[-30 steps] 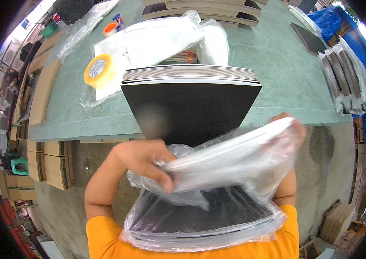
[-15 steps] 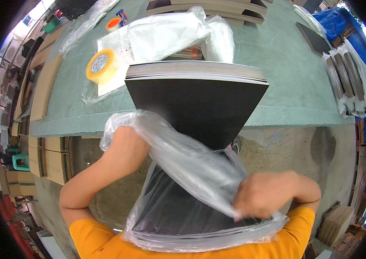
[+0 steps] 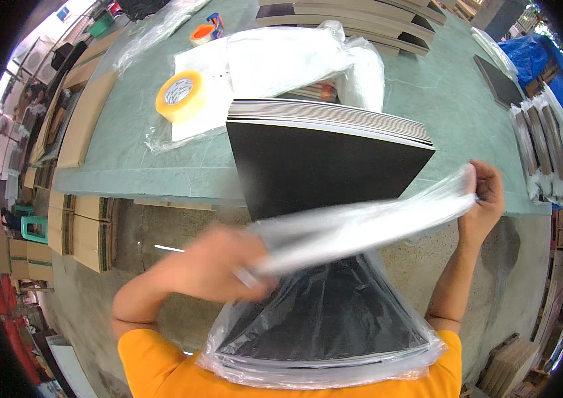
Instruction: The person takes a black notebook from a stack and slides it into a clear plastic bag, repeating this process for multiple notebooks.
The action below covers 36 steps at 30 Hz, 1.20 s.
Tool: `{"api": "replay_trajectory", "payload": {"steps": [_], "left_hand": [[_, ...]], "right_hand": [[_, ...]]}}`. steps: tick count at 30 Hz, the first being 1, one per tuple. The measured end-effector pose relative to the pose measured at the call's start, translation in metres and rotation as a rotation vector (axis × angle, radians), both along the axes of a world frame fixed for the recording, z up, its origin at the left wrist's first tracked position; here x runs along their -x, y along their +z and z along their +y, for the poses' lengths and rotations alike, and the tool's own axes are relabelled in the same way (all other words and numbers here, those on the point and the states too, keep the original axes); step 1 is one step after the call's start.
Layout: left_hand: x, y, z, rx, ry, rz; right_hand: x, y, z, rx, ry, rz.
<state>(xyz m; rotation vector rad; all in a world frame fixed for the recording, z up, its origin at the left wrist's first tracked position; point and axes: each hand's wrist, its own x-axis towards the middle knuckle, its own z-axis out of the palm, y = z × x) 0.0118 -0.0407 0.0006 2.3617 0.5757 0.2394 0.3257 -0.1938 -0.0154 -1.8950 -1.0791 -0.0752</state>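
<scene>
A thick stack of black panels with pale layered edges leans upright between my body and the table. Clear plastic bag covers its lower part, against my orange shirt. Across the middle of the stack, a bunched band of the same plastic is stretched between my hands. My right hand, fingers closed, grips the band's end beside the table's front edge, right of the stack. My left hand, smeared by motion, is closed on the other end, lower and left of the stack.
On the green table lie a roll of clear tape, white plastic bags and an orange tape dispenser. Long panels are piled at the back. Wrapped panels stand at right; cardboard boxes at left.
My right hand has moved up and outward to the right, my left hand down and slightly right. The plastic band now slants up to the right instead of down. The view has shifted slightly.
</scene>
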Motion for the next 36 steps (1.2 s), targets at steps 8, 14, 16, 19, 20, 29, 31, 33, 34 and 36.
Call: {"api": "replay_trajectory", "payload": {"steps": [8, 14, 16, 19, 20, 29, 31, 33, 34, 36], "left_hand": [[-0.02, -0.015, 0.041, -0.71, 0.533, -0.102], [-0.009, -0.009, 0.032, -0.634, 0.307, -0.333], [0.0, -0.003, 0.036, -0.35, 0.157, -0.427], [0.022, -0.009, 0.048, 0.65, 0.012, -0.469], [0.029, -0.014, 0.046, 0.978, 0.012, -0.424], [0.052, -0.238, 0.004, 1.376, 0.459, 0.066], [0.053, -0.289, 0.002, 1.25, 0.57, 0.104], [0.06, -0.32, 0.002, 1.185, 0.557, 0.106], [0.055, -0.313, 0.007, 0.924, 0.5, 0.186], [0.056, -0.255, 0.007, 0.402, 0.431, 0.316]], "right_hand": [[0.021, -0.009, 0.03, 0.006, -0.01, -0.625], [0.001, -0.01, -0.016, -0.087, 0.279, -0.102], [-0.016, -0.011, -0.028, -0.107, 0.552, 0.353], [-0.036, -0.026, -0.03, -0.149, 1.09, 1.128], [-0.035, -0.04, -0.032, -0.076, 1.028, 1.142], [-0.007, -0.291, -0.06, 0.563, 0.273, 1.333], [0.009, -0.332, -0.056, 0.574, 0.018, 1.033], [0.025, -0.334, -0.037, 0.726, -0.021, 0.483], [0.021, -0.322, -0.04, 0.741, 0.081, 0.459], [0.012, -0.258, -0.043, 0.776, 0.342, 0.401]]}}
